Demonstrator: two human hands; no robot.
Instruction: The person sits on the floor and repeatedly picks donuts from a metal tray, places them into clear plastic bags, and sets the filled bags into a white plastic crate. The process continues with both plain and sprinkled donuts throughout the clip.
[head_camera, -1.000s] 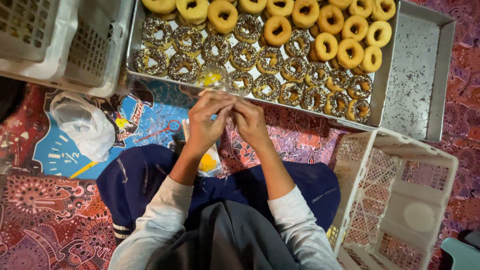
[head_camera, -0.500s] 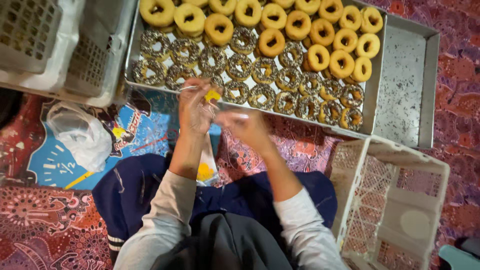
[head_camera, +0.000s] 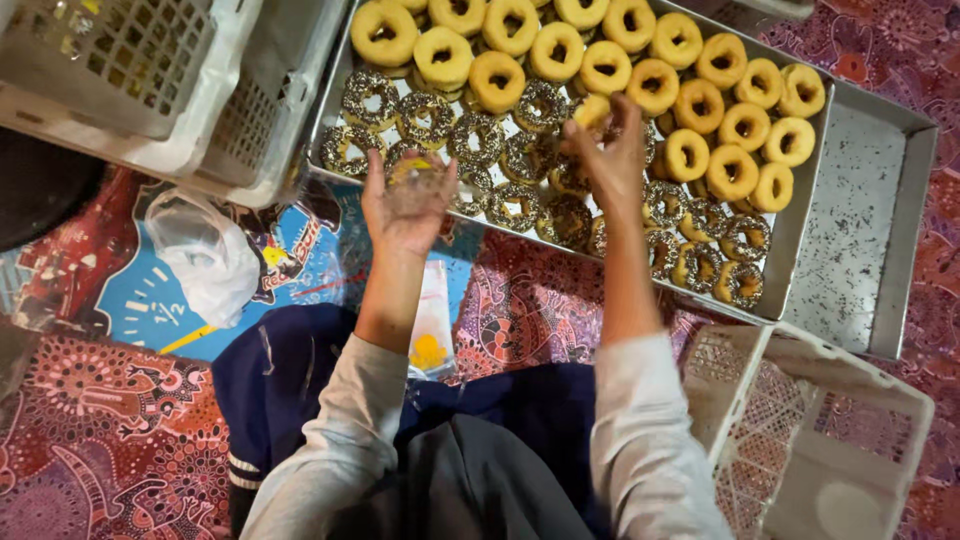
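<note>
Reaching over the tray (head_camera: 905, 240), I am closing my right hand (head_camera: 612, 158) on a plain yellow donut (head_camera: 592, 110) near the middle, fingers (head_camera: 628, 118) curled about its rim. It is looking soft, light and easily dented, so I am judging the outer edge the safest hold, pinched gently. My left hand (head_camera: 408, 200) is hovering palm-up just before the tray's near edge, fingers half open around a small clear wrapper, blurred. Sprinkled donuts (head_camera: 520, 205) are lying beneath both hands, white baskets (head_camera: 820, 440) flanking.
</note>
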